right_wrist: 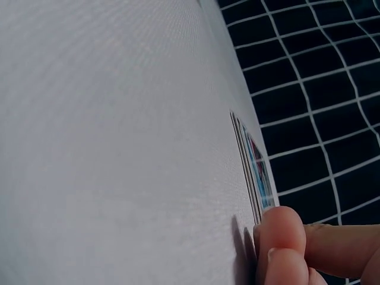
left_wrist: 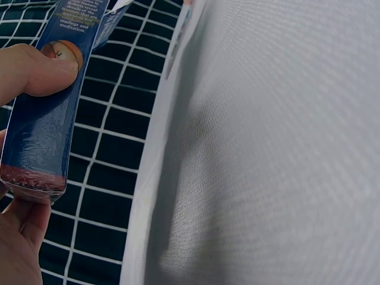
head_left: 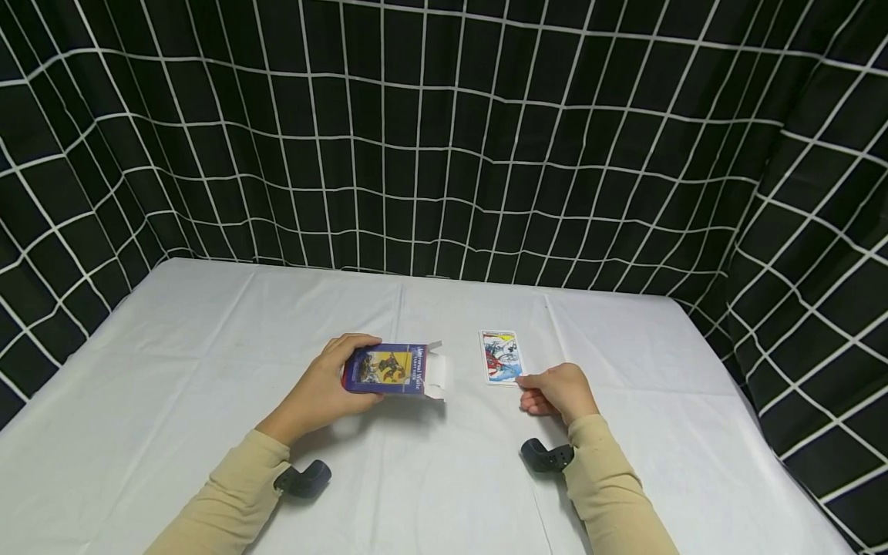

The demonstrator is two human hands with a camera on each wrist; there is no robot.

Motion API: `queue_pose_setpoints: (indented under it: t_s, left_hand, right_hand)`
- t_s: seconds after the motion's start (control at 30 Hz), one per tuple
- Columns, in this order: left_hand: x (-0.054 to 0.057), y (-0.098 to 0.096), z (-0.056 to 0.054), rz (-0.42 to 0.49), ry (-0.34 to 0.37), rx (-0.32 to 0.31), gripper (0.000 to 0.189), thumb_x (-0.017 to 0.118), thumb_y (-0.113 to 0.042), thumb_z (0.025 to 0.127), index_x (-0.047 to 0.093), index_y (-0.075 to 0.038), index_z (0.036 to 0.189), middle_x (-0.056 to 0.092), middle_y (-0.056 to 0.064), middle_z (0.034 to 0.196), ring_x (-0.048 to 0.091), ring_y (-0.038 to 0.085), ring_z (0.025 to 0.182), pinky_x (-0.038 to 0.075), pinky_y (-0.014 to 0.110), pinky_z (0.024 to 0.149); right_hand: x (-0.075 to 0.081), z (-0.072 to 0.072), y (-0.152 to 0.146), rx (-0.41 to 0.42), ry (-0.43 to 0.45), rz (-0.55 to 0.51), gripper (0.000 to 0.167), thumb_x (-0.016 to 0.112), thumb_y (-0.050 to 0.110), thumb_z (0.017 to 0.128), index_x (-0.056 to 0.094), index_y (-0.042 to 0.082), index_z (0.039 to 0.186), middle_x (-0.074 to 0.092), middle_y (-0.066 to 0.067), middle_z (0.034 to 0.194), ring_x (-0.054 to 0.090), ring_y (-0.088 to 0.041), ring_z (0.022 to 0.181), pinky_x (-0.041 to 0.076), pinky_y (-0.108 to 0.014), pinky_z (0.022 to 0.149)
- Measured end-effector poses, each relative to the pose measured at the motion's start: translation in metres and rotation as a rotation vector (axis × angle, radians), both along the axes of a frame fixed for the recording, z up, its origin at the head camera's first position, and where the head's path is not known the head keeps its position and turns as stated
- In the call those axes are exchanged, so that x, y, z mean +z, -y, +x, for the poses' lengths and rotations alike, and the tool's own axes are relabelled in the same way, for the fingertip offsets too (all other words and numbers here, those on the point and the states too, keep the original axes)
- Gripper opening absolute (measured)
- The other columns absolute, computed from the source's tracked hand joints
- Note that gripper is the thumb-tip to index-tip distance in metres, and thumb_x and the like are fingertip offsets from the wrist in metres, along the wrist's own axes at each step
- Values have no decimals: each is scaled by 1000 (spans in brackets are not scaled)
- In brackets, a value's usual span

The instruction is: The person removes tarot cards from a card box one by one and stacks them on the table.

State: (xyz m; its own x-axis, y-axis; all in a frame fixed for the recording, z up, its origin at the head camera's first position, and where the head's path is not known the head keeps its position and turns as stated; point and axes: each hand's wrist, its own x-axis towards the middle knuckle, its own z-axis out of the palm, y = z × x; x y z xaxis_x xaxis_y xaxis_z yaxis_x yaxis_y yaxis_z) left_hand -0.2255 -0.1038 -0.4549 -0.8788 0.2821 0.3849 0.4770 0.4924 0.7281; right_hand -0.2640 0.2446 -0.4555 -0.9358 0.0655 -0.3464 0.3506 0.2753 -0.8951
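Observation:
My left hand (head_left: 331,384) grips a blue tarot card box (head_left: 385,368) above the cloth, thumb along one narrow side and fingers on the other. The box's end flaps (head_left: 435,375) stand open toward the right. In the left wrist view, the thumb (left_wrist: 50,70) presses on the box's printed side. A thin stack of tarot cards (head_left: 499,356) lies to the right of the box, its top picture face up. With thumb and forefinger, my right hand (head_left: 558,391) pinches the stack's near right corner. The right wrist view shows the cards (right_wrist: 252,166) edge-on beside the fingertips.
A white cloth (head_left: 444,478) with faint creases covers the table. Black curtains with a white grid (head_left: 444,139) hang behind it and at both sides. Dark wrist devices (head_left: 305,479) stick out from both beige sleeves.

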Motion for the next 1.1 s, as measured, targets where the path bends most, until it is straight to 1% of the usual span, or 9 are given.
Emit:
queue_pose_setpoints:
  t_s: [0.13,0.2,0.33,0.43,0.5,0.6,0.73,0.83,1.1]
  left_hand:
    - [0,0,0,6,0,-4,72,88,-11,68,56,-10,133,59,8,135,50,28,126,42,52,107]
    - [0,0,0,5,-2,-5,72,88,-11,68,56,-10,133,59,8,135,50,28,126,42,52,107]
    - [-1,-1,-2,9,-9,-7,72,88,-11,68,56,-9,132,59,8,135,50,28,126,41,51,108]
    - [-1,-1,-2,14,-10,-9,72,88,-11,67,57,-9,132,59,8,135,50,28,127,41,51,108]
    - [-1,-1,-2,13,-8,-8,72,88,-11,67,57,-9,132,59,7,135,50,28,126,41,52,108]
    - [0,-2,-1,9,0,-4,72,88,-11,67,57,-10,132,59,7,135,50,27,126,41,52,108]
    - [0,-2,-1,4,-2,-2,72,88,-11,68,56,-10,132,59,7,135,51,28,126,41,52,108]
    - [0,-2,-1,3,-8,-1,72,89,-11,67,56,-10,132,60,8,135,51,28,126,41,52,108]
    - [0,-2,0,6,-1,2,71,88,-11,69,56,-9,132,59,7,135,50,28,125,42,52,106]
  right_hand:
    - [0,-1,-2,-10,2,-34,13,66,5,89,55,-1,87,63,1,49,62,-4,43,53,-18,47]
    - [1,0,-3,-26,-12,-64,12,66,6,90,56,-1,86,64,1,51,62,-4,44,53,-18,48]
    - [7,1,0,-93,-92,-96,14,68,8,89,58,-2,87,65,2,56,63,-4,47,55,-20,50]
    - [14,4,5,-140,-166,-73,19,71,10,88,61,-5,90,67,2,59,63,-4,48,55,-20,51]
    - [19,6,10,-148,-206,-60,22,72,10,87,64,-9,94,68,2,62,64,-3,50,56,-21,53]
    - [26,10,18,-127,-252,-56,28,71,7,87,65,-15,102,69,2,67,66,-3,56,57,-21,57]
    - [32,14,29,-88,-278,-60,31,70,5,87,64,-18,109,68,3,73,66,-4,62,58,-20,61]
    - [35,17,37,-67,-288,-70,32,71,4,87,64,-17,109,70,3,75,67,-4,63,58,-19,62]
    - [39,26,55,-20,-322,-122,28,72,2,85,66,-16,106,73,-2,80,69,-7,65,60,-25,67]
